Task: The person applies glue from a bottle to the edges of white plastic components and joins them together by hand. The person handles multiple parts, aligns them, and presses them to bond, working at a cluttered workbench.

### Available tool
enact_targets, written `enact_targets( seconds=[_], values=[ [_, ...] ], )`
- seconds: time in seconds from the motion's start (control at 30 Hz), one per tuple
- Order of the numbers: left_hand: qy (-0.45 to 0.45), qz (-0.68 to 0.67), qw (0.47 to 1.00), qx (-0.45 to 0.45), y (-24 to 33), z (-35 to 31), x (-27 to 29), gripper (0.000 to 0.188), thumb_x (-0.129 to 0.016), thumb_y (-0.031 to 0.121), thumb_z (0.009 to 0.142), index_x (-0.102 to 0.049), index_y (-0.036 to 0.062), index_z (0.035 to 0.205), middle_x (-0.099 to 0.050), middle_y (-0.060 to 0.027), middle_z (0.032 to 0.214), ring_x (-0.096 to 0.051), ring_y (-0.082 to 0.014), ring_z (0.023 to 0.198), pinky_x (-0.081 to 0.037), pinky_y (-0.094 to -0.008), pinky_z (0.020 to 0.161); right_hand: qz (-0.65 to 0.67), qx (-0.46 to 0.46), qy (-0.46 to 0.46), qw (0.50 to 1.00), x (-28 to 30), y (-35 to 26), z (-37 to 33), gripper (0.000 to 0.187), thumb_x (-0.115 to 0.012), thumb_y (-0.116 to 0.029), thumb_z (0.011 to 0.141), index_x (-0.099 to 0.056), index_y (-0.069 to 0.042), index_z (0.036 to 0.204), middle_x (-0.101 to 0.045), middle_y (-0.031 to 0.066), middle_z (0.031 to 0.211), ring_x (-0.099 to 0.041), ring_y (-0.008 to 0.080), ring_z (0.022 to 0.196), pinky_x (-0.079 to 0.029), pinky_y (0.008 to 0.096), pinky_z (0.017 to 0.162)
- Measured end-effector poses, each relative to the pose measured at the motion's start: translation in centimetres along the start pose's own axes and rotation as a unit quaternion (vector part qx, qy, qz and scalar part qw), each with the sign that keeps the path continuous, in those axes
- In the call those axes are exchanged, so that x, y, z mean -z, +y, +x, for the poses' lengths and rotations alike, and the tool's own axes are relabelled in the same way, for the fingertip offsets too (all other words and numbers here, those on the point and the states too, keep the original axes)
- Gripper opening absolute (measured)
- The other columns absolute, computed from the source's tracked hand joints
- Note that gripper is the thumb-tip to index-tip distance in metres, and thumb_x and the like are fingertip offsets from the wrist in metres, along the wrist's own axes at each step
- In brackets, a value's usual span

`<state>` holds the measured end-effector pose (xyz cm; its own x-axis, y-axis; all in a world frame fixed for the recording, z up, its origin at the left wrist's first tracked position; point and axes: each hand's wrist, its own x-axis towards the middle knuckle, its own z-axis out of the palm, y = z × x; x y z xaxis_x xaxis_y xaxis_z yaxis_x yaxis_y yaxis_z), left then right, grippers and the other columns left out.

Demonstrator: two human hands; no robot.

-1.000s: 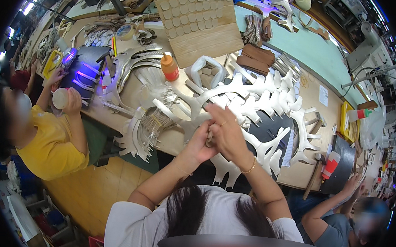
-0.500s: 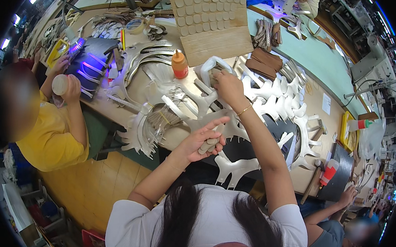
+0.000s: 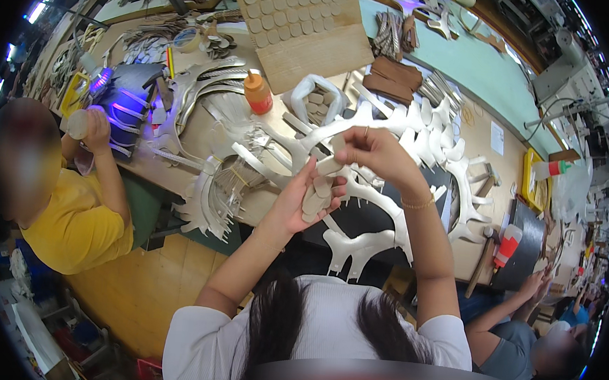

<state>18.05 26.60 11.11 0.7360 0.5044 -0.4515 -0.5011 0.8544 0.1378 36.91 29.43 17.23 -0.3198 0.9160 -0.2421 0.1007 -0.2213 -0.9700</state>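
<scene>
Several small beige oval pieces [image 3: 315,199] lie in my left hand [image 3: 295,202], its fingers curled around them above the front of the table. My right hand [image 3: 381,156] is just right of it, thumb and fingers pinching a similar oval piece [image 3: 339,144] upright beside the others. Beyond the hands stands a white plastic bag [image 3: 340,104] with its rim rolled back, with more oval pieces [image 3: 316,105] inside. White branched cut parts [image 3: 360,249] lie beneath and around my hands, some hanging over the table's front edge.
A cardboard sheet [image 3: 313,67] carrying rows of oval pieces lies at the back. Left of the bag stands an orange bottle [image 3: 257,93]. A brown stack [image 3: 391,79] lies behind the white parts. A co-worker in yellow [image 3: 80,224] sits at left, another person [image 3: 505,352] at right, near a hammer [image 3: 483,262].
My right hand has come out of the bag toward my left hand with an oval piece pinched in it. The bag's opening now shows. My left hand's fingers have shifted around their pieces.
</scene>
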Motion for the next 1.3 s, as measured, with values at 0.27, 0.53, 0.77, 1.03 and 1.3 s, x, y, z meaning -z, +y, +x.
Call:
enact_targets(
  seconds=[0.27, 0.53, 0.77, 1.03, 1.3],
  values=[
    [-0.020, 0.116, 0.993, 0.028, -2.3, 1.0, -1.5, 0.051, -0.035, 0.052, 0.095, -0.053, 0.0070, 0.108, -0.058, -0.0056, 0.083, -0.059, -0.0152, 0.067, -0.050, -0.0210, 0.054, -0.249, 0.125, 0.103, 0.955, -2.1, 1.1, -6.7, 0.015, -0.060, -0.009, 0.085, -0.066, -0.002, 0.096, -0.056, 0.0090, 0.079, -0.059, 0.0205, 0.065, -0.048, 0.0316, 0.065],
    [-0.081, 0.156, 0.985, 0.003, -4.2, 0.4, 0.5, 0.041, -0.061, 0.030, 0.088, -0.054, 0.0023, 0.118, -0.057, -0.0029, 0.081, -0.052, -0.0101, 0.060, -0.042, -0.0204, 0.049, -0.108, 0.035, 0.218, 0.969, -2.1, 3.0, -11.9, 0.017, -0.066, -0.007, 0.082, -0.064, -0.001, 0.098, -0.060, 0.0032, 0.074, -0.055, 0.0087, 0.066, -0.044, 0.0234, 0.062],
    [-0.035, 0.288, 0.956, -0.043, -6.3, -0.7, 0.4, 0.033, -0.066, 0.018, 0.086, -0.057, 0.0016, 0.114, -0.058, -0.0033, 0.079, -0.050, -0.0086, 0.056, -0.039, -0.0196, 0.047, 0.011, -0.009, 0.268, 0.963, -5.1, 5.7, -13.2, 0.017, -0.071, -0.011, 0.079, -0.063, -0.001, 0.091, -0.064, 0.0052, 0.077, -0.062, 0.0119, 0.069, -0.049, 0.0257, 0.065],
    [-0.031, 0.304, 0.949, -0.077, -6.2, -1.6, 1.9, 0.031, -0.075, 0.003, 0.074, -0.058, 0.0016, 0.100, -0.055, -0.0079, 0.088, -0.054, -0.0113, 0.057, -0.042, -0.0204, 0.044, -0.104, 0.125, 0.259, 0.952, -6.8, 7.0, -14.4, 0.023, -0.072, -0.014, 0.075, -0.067, -0.004, 0.095, -0.062, 0.0075, 0.085, -0.062, 0.0221, 0.074, -0.050, 0.0300, 0.065],
    [-0.062, 0.355, 0.931, -0.066, -6.9, -1.7, 1.5, 0.028, -0.073, -0.002, 0.073, -0.060, 0.0002, 0.097, -0.056, -0.0064, 0.083, -0.053, -0.0103, 0.058, -0.042, -0.0207, 0.048, -0.101, 0.094, 0.283, 0.949, -7.4, 8.1, -16.2, 0.020, -0.070, -0.013, 0.077, -0.068, -0.004, 0.094, -0.065, 0.0090, 0.084, -0.063, 0.0208, 0.072, -0.050, 0.0292, 0.065]
  ],
)
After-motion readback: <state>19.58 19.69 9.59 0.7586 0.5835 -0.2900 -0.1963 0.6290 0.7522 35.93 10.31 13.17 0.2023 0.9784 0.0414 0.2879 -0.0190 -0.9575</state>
